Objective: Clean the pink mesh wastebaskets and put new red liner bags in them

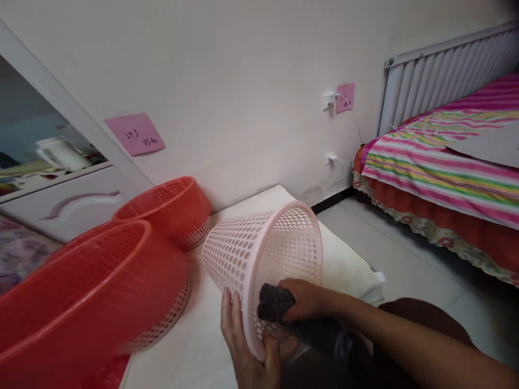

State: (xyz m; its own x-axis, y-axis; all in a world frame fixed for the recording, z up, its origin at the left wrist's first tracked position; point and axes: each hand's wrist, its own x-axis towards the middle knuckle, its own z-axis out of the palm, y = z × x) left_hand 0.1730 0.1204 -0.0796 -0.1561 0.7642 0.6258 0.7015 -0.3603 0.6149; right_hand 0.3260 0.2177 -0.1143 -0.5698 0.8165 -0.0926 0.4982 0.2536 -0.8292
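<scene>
A pale pink perforated plastic basket (239, 240) lies tilted on its side on a white-covered table (344, 254), its mouth facing me. My left hand (251, 346) grips the near rim, fingers on the outer wall and thumb over the edge. Inside the mouth, my right hand (304, 300) is closed around a dark grey cloth (275, 302), which is near the basket's lower inner wall. Part of the dark cloth seems to hang below the right hand, where it blurs.
Two red plastic baskets (162, 286) (178, 210) stand on the left, close to the pink one. Behind is a wall with pink paper notes (135, 134) and plugged-in chargers (329, 100). A bed with a striped cover (441, 167) is on the right, a cabinet (89, 197) on the left.
</scene>
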